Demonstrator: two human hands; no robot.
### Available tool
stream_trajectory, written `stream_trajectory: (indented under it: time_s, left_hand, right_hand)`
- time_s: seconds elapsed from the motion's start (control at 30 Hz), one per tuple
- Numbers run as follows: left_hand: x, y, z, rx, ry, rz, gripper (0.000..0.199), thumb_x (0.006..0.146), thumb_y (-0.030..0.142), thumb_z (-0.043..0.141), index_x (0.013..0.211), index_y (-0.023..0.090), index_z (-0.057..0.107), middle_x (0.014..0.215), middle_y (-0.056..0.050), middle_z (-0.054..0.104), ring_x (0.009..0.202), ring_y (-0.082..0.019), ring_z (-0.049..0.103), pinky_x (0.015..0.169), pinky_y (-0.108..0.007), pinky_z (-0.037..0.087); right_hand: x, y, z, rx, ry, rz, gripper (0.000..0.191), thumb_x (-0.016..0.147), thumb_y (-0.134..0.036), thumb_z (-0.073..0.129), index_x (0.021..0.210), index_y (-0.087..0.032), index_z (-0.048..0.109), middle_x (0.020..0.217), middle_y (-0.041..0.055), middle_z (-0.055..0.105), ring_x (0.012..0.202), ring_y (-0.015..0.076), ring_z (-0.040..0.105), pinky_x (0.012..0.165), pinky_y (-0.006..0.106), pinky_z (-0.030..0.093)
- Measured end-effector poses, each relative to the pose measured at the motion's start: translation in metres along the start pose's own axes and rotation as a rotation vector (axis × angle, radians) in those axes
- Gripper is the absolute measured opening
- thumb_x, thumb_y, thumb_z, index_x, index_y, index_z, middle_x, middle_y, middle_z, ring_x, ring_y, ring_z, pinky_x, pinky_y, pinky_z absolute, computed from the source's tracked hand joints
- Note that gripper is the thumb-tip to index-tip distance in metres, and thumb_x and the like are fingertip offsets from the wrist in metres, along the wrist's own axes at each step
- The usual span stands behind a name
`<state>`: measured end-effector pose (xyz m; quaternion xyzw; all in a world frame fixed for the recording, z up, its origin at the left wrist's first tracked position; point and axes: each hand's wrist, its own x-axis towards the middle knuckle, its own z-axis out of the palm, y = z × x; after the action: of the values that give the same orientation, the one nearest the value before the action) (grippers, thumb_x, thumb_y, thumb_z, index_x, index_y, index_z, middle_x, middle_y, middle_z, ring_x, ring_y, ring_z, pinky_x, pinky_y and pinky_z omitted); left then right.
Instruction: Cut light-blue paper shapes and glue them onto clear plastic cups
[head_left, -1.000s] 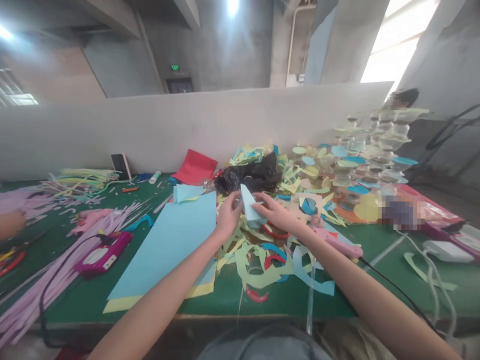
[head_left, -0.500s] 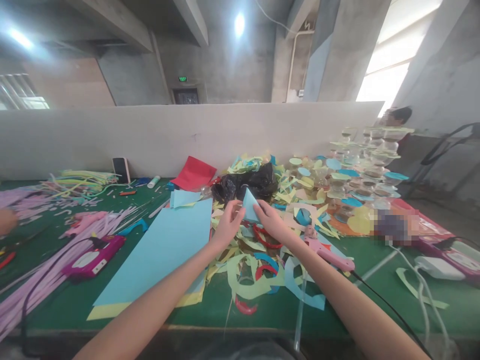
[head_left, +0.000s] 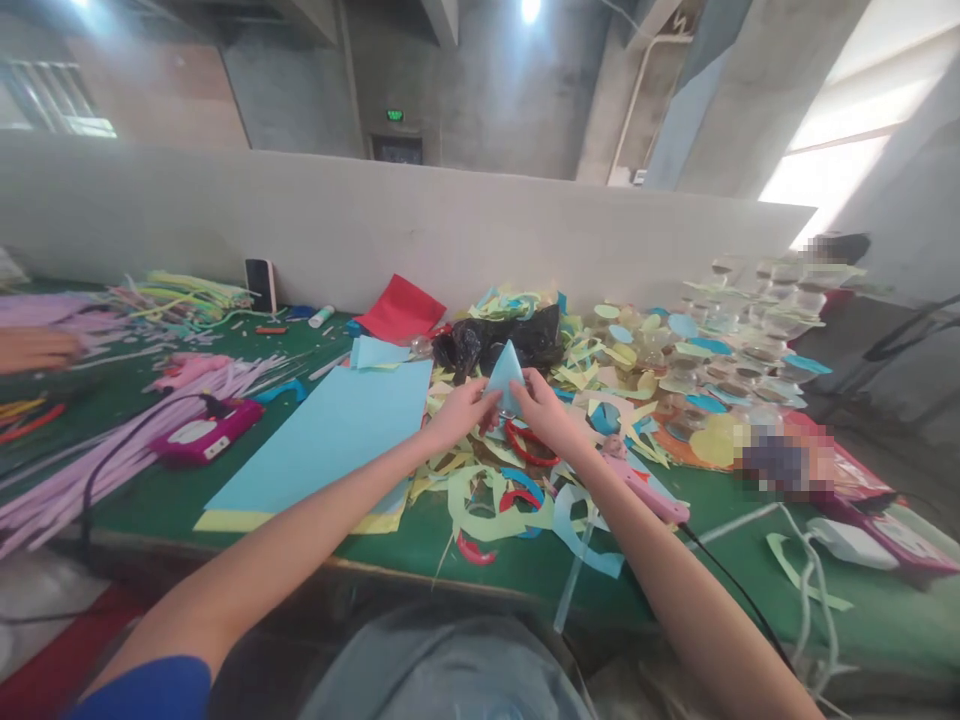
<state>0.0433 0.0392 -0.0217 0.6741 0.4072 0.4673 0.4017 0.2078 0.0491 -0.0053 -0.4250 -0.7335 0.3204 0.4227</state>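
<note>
A light blue piece of folded paper, pointed at the top, is held upright between my two hands above the middle of the table. My left hand is closed on its lower left side, and my right hand pinches its right side. Just below my hands lie red-handled scissors, partly hidden, among green, blue and red paper offcuts. Left of my left hand is a stack of large blue sheets with yellow showing underneath. A pink glue gun lies beside my right forearm.
A black plastic bag and red paper lie behind. Stacked clear cups with paper discs stand at right. Purple strips, a magenta power box and another person's hand are at left. Cables cross the right side.
The view has tilted down and turned slightly left, showing more of my lap and sleeve. Both hands still hold the blue paper, its point now turned more upright. The other person's hand shows more.
</note>
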Motion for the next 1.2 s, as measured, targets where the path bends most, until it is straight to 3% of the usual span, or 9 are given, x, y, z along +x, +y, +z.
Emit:
stream_trajectory:
  time_s: [0.27,0.6,0.97,1.2]
  left_hand:
    - [-0.004,-0.001,0.005,0.001,-0.056,-0.040,0.031,0.085,0.051,0.053,0.077,0.021,0.048,0.054,0.004,0.060,0.044,-0.013,0.056,0.044,-0.025,0.042]
    - [-0.005,-0.005,0.002,0.035,-0.095,-0.020,0.033,0.085,0.054,0.051,0.078,0.021,0.053,0.061,0.000,0.065,0.048,-0.015,0.059,0.046,-0.027,0.045]
    - [-0.004,-0.004,-0.001,0.062,-0.090,-0.018,0.038,0.081,0.058,0.054,0.072,0.022,0.056,0.059,0.000,0.066,0.043,-0.014,0.057,0.044,-0.028,0.046]
    - [-0.005,0.002,-0.001,-0.004,-0.148,-0.064,0.035,0.080,0.055,0.058,0.090,0.022,0.058,0.056,-0.001,0.066,0.042,-0.016,0.057,0.043,-0.028,0.043]
  right_hand:
    - [0.004,0.013,-0.002,-0.058,-0.025,-0.018,0.028,0.086,-0.048,0.046,0.084,-0.021,0.049,0.072,-0.0023,0.048,0.067,0.0148,0.045,0.062,0.028,0.035]
    - [0.008,0.015,-0.010,-0.074,-0.103,0.076,0.026,0.084,-0.046,0.050,0.091,-0.021,0.055,0.076,-0.0007,0.055,0.065,0.0147,0.047,0.059,0.027,0.037]
    - [0.017,0.028,-0.013,0.017,-0.185,0.019,0.030,0.083,-0.047,0.054,0.095,-0.021,0.060,0.086,0.0008,0.063,0.071,0.0160,0.053,0.062,0.027,0.040]
    - [0.012,0.015,-0.014,0.029,-0.122,0.009,0.043,0.087,-0.061,0.042,0.076,-0.021,0.055,0.065,-0.0032,0.048,0.059,0.0133,0.043,0.054,0.026,0.034]
